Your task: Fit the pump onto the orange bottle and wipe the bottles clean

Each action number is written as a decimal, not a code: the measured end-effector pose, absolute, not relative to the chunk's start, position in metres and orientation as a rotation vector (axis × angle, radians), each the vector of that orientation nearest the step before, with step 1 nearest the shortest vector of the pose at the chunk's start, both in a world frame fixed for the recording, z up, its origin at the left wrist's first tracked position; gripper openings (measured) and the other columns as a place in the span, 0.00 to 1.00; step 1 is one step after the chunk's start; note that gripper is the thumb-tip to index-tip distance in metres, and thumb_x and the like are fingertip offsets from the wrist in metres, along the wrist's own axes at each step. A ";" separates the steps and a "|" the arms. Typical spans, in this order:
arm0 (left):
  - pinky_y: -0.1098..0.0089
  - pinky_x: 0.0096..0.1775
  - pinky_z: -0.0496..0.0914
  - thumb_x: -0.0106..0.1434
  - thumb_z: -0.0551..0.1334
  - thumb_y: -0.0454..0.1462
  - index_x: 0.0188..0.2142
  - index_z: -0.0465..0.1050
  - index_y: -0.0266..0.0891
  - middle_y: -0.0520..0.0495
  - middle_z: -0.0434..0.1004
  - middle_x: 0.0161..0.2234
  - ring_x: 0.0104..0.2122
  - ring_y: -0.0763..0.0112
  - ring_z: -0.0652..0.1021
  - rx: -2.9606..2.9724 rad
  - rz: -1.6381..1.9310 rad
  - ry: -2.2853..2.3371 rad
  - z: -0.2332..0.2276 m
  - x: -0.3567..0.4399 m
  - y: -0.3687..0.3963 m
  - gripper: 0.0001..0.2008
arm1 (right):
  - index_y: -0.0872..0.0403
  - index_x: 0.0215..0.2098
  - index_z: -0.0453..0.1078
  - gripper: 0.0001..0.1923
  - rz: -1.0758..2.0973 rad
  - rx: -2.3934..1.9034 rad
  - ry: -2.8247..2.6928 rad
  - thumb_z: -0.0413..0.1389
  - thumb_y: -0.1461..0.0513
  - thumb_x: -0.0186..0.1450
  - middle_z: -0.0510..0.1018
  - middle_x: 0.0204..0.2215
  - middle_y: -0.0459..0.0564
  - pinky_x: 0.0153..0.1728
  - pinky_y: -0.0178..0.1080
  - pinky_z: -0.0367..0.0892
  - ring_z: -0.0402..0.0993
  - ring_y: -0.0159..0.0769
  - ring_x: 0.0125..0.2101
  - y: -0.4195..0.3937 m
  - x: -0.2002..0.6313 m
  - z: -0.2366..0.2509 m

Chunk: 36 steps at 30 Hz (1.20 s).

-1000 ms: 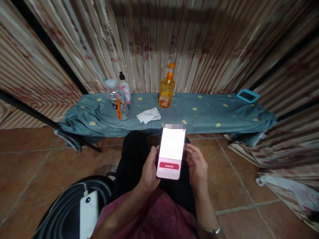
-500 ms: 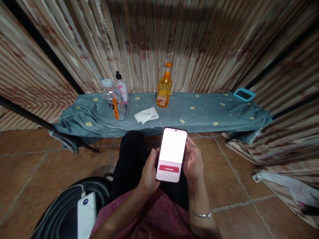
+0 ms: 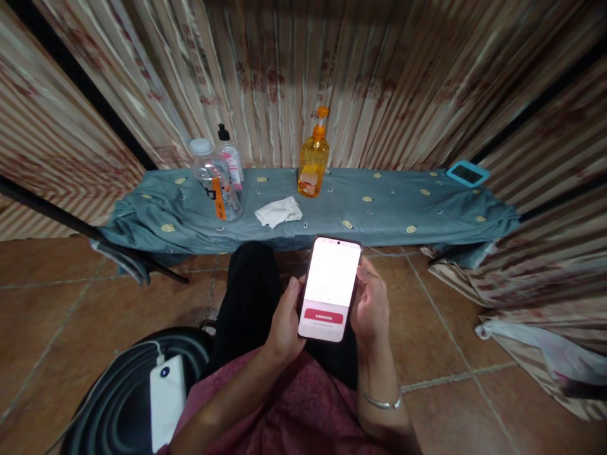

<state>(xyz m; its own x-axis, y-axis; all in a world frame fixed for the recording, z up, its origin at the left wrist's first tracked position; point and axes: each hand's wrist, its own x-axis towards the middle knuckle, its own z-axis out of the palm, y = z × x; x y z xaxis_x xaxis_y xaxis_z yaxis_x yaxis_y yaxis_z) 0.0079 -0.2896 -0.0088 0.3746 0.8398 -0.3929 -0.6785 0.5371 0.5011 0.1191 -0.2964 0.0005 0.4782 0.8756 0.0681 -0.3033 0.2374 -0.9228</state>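
Both my hands hold a smartphone (image 3: 330, 287) above my lap; its screen glows white with a red bar near the bottom. My left hand (image 3: 283, 322) grips its left edge and lower corner. Around the right edge wraps my right hand (image 3: 370, 304), a thin bracelet on that wrist. Beyond the phone, a low bench draped in teal cloth (image 3: 379, 212) carries a clear water bottle (image 3: 213, 181), a small pump bottle (image 3: 231, 162), an orange pump bottle (image 3: 312, 158) and a crumpled white cloth (image 3: 278, 211).
A teal-framed device (image 3: 468, 173) lies at the bench's far right end. Striped curtains (image 3: 360, 76) hang all around. A white power bank (image 3: 166, 399) rests on a dark bag at my lower left. A white plastic bag (image 3: 545, 354) lies on the tiled floor at right.
My right hand closed in from loosely beside the phone to gripping its right edge. The view tilted slightly, so the bench sits a little higher in frame.
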 end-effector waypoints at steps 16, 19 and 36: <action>0.60 0.45 0.72 0.60 0.61 0.48 0.43 0.77 0.35 0.44 0.82 0.39 0.44 0.53 0.79 0.268 0.954 0.621 -0.002 0.008 -0.293 0.20 | 0.51 0.46 0.72 0.16 0.945 -1.028 -0.660 0.51 0.59 0.61 0.79 0.40 0.45 0.41 0.39 0.64 0.73 0.42 0.43 -0.303 0.116 0.001; 0.60 0.45 0.72 0.60 0.61 0.48 0.42 0.77 0.35 0.43 0.82 0.39 0.44 0.53 0.79 0.281 0.958 0.618 -0.002 0.008 -0.293 0.20 | 0.51 0.46 0.71 0.16 0.961 -1.008 -0.653 0.51 0.60 0.61 0.80 0.41 0.46 0.42 0.39 0.65 0.73 0.42 0.45 -0.304 0.115 0.002; 0.62 0.44 0.72 0.56 0.64 0.50 0.38 0.78 0.34 0.45 0.83 0.34 0.41 0.54 0.80 0.330 0.974 0.647 -0.007 0.006 -0.293 0.20 | 0.51 0.40 0.74 0.12 0.936 -0.992 -0.665 0.51 0.58 0.62 0.80 0.35 0.45 0.37 0.36 0.65 0.74 0.39 0.42 -0.301 0.117 -0.001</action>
